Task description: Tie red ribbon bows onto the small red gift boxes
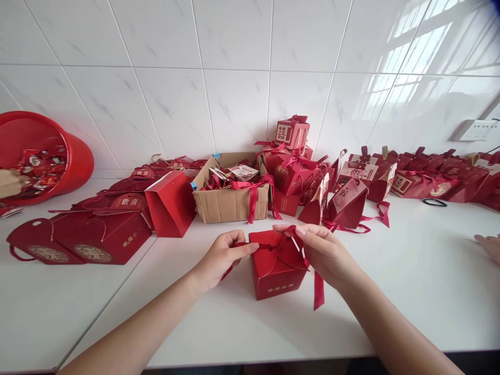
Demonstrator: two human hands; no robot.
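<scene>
A red gift box (275, 276) with gold characters on its front stands upright on the white table, its top flaps folded together. A dark red ribbon (319, 291) runs across the top of this box, one tail hanging down at the right. At the box's left edge, my left hand (224, 256) is closed on one end of the ribbon, thumb along it. My right hand (320, 252) pinches a raised loop of the same ribbon between thumb and fingers above the box's right side. The knot area lies between both hands.
Behind the box, a cardboard box (219, 205) holds tags and ribbons. Stacked red boxes (295, 174) stand right of it; more red boxes (101, 237) are at left. A red bucket (80, 156) lies tipped at far left. Another person's hand (488, 246) rests at the right edge.
</scene>
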